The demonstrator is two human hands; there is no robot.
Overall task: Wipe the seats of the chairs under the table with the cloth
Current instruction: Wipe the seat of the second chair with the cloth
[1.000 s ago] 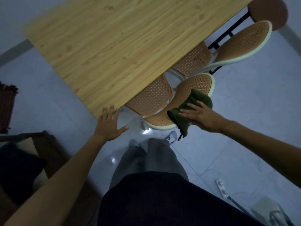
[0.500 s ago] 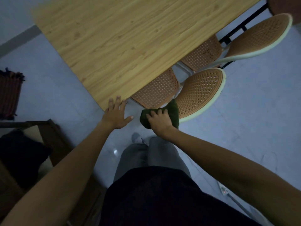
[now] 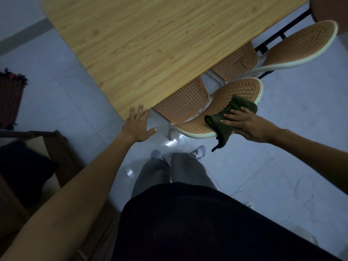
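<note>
A dark green cloth [image 3: 233, 113] lies on the backrest of the near orange mesh chair [image 3: 237, 91], one end hanging over its white rim. My right hand [image 3: 246, 123] presses flat on the cloth. That chair's seat [image 3: 184, 104] sits partly under the wooden table [image 3: 150, 44]. A second orange chair [image 3: 301, 46] stands farther right, its seat [image 3: 235, 63] mostly hidden under the table. My left hand [image 3: 137, 125] rests with spread fingers on the table's near corner, holding nothing.
My legs and shoes [image 3: 197, 152] stand on the pale tiled floor just before the near chair. A dark wooden piece of furniture [image 3: 56, 147] is at the left, a striped mat [image 3: 9, 102] beyond it. A brown round stool [image 3: 331, 12] is at the top right.
My right hand moved the cloth from the chair's near left edge back to the right and up along the backrest. My left hand stayed on the table corner.
</note>
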